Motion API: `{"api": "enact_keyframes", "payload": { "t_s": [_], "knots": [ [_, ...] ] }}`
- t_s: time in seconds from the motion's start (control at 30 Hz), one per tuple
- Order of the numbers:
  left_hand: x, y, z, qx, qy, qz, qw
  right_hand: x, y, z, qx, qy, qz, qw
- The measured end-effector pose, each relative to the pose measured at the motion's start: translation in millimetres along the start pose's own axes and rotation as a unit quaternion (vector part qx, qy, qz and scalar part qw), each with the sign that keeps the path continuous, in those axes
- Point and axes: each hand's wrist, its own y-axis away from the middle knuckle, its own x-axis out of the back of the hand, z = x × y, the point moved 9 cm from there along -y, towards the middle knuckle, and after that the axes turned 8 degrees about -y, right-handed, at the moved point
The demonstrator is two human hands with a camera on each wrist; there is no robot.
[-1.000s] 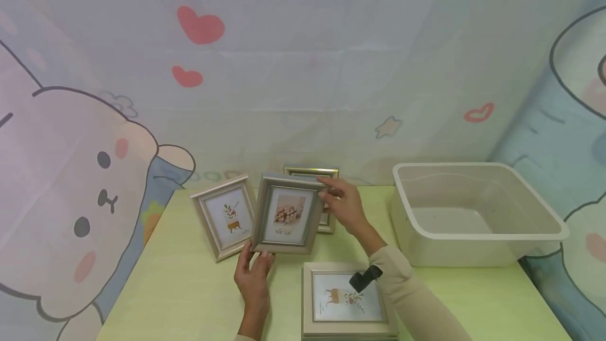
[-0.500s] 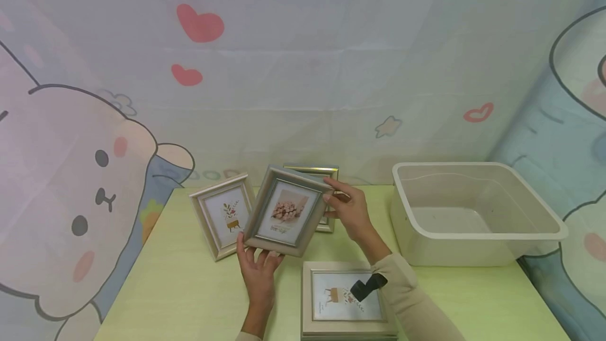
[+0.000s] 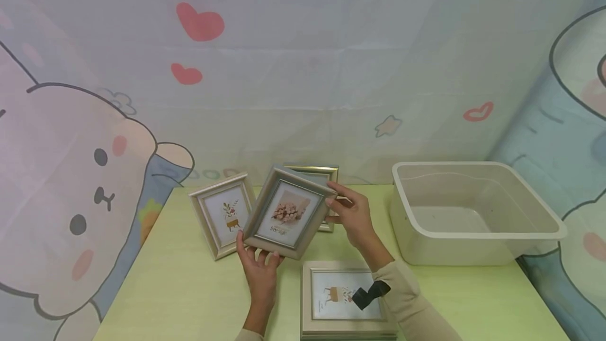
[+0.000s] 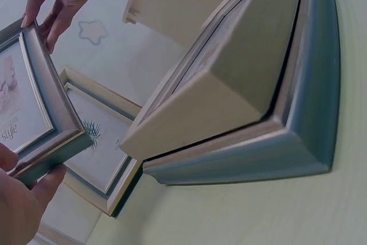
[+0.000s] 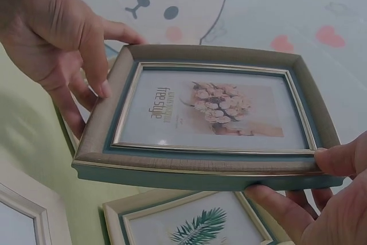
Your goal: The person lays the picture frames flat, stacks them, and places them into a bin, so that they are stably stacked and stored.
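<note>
Got 5 pic frames – 1 tub, 2 hands.

Pale cartoon-print backdrop, red hearts, light green tabletop

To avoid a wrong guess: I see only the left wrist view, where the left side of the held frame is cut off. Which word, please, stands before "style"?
Observer: In the right wrist view, the held frame shows the word "free" there.

Operator: Thank you. The uppermost stacked frame is too slanted for me; what is its picture?

Observer: The head view shows a plant in an orange-brown pot, lying sideways.
</note>
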Motion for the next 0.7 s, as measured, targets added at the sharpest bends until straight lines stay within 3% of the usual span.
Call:
{"api": "enact_keyframes", "payload": {
  "t_s": [0.27, 0.5, 0.7],
  "knots": [
    [4.6, -3.1, -2.0, -0.007, -0.025, 0.001, 0.9997, 9.3, 6.8, 7.1, -0.008, -0.02, 0.029, 0.999],
    [4.5, -6.3, 0.5, -0.005, -0.057, -0.032, 0.9979, 19.9, 11.3, 14.7, -0.009, -0.053, 0.042, 0.998],
    [4.3, -11.3, 12.7, -0.024, -0.081, -0.06, 0.9947, 25.6, 13.7, 16.5, -0.001, -0.063, 0.024, 0.998]
  ]
}}
